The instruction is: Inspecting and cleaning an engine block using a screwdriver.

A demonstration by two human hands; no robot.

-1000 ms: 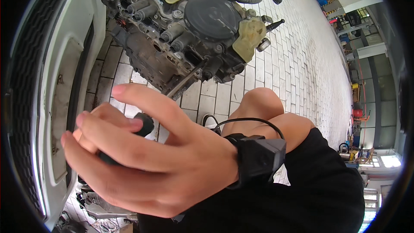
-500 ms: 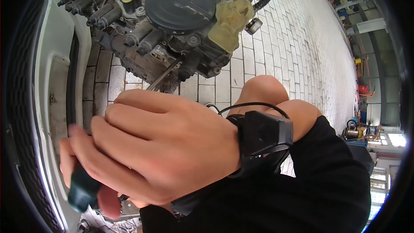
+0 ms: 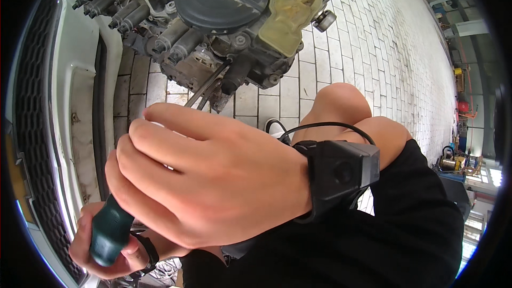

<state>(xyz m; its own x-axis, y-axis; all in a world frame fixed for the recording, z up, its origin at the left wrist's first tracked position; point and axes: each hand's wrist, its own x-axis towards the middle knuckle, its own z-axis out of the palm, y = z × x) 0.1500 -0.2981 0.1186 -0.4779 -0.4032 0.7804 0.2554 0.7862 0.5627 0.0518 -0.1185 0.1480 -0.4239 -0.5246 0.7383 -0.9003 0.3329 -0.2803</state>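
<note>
My right hand (image 3: 218,181), with a black device on its wrist, curls over the upper end of a dark green tool handle (image 3: 108,237); whatever lies under its fingers is mostly hidden. Lower left, my left hand (image 3: 85,248) wraps fingers and thumb round that handle's lower end. Beyond my fingers, slim metal shafts (image 3: 205,89) reach to the front of a dirty engine assembly (image 3: 256,66); their near ends are hidden. The engine carries a round black cover (image 3: 218,1), translucent yellow covers (image 3: 285,18) and black cylindrical fittings (image 3: 176,42).
A white vehicle panel (image 3: 80,128) with a dark mesh grille (image 3: 33,106) stands close on my left. The engine sits over white floor tiles (image 3: 325,53). My bent bare knees are at right, with a cable across them. Workshop equipment (image 3: 458,162) lines the far right.
The green handle has moved down and left, and my left hand now shows clearly gripping it. My right hand's spread fingers have closed up over it. The view has shifted slightly.
</note>
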